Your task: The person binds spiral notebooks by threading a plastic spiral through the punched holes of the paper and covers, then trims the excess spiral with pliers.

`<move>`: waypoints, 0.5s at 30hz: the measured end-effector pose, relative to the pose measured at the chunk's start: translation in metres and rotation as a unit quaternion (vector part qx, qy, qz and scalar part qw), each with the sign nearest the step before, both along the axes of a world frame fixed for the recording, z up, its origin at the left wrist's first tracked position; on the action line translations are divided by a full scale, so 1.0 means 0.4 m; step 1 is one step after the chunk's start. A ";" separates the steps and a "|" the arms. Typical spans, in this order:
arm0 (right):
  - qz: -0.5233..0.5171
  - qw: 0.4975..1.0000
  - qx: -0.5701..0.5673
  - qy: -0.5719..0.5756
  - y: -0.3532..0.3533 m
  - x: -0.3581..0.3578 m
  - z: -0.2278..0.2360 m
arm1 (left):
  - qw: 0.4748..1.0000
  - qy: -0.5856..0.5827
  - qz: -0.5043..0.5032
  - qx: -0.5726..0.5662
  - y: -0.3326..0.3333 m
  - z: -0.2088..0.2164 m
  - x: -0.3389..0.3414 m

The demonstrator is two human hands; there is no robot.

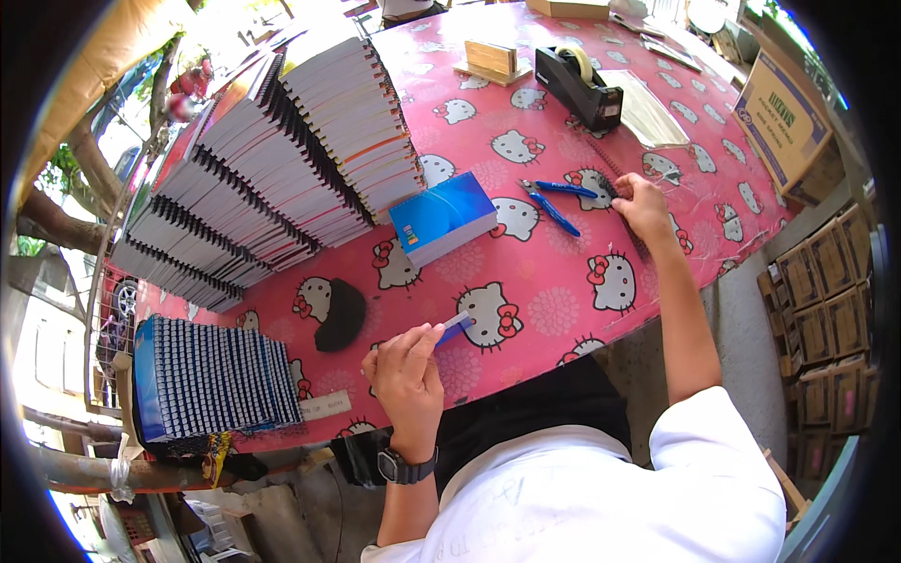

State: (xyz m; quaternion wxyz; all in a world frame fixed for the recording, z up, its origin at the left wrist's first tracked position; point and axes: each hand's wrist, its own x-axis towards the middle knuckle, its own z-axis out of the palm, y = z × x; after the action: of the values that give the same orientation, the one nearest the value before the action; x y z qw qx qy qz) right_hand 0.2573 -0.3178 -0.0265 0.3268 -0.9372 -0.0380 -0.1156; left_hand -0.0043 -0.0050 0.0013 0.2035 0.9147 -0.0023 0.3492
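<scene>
My left hand (410, 368), wearing a black watch, is closed on a small blue notepad (454, 330) at the table's near edge; the notepad is mostly hidden by the fingers. My right hand (642, 208) pinches a dark spiral binding coil (640, 242), which lies along the table at the right. Blue-handled pliers (554, 202) rest with handles spread just left of that hand. Between the hands and farther back stands a neat stack of blue-covered notepads (445, 218). A black curved object (340, 315) lies left of my left hand; its kind is unclear.
Tall rows of spiral-bound books (272, 159) fill the left of the pink patterned table (554, 310). Nearer stand spiral-bound blue notepads (216, 375). A tape dispenser (580, 86) and wooden holder (492, 64) sit at the back. A carton (781, 122) and stacked brown boxes (826, 300) are at right.
</scene>
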 end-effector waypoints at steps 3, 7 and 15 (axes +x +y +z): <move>0.020 0.999 0.038 0.022 -0.024 0.044 0.012 | 1.000 0.004 0.002 0.001 0.002 -0.002 0.000; -0.015 0.999 -0.021 -0.023 -0.080 0.084 0.024 | 1.000 -0.009 0.001 -0.003 -0.004 0.000 0.008; 0.169 0.979 0.111 -0.037 0.129 -0.146 0.192 | 0.999 -0.008 0.011 -0.035 -0.001 0.013 0.014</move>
State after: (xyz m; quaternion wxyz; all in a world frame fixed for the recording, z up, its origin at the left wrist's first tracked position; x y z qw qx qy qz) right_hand 0.1987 -0.2664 0.0501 0.4423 -0.8702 -0.1943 -0.0966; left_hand 0.0012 -0.0053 0.0065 0.2311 0.9041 0.0182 0.3589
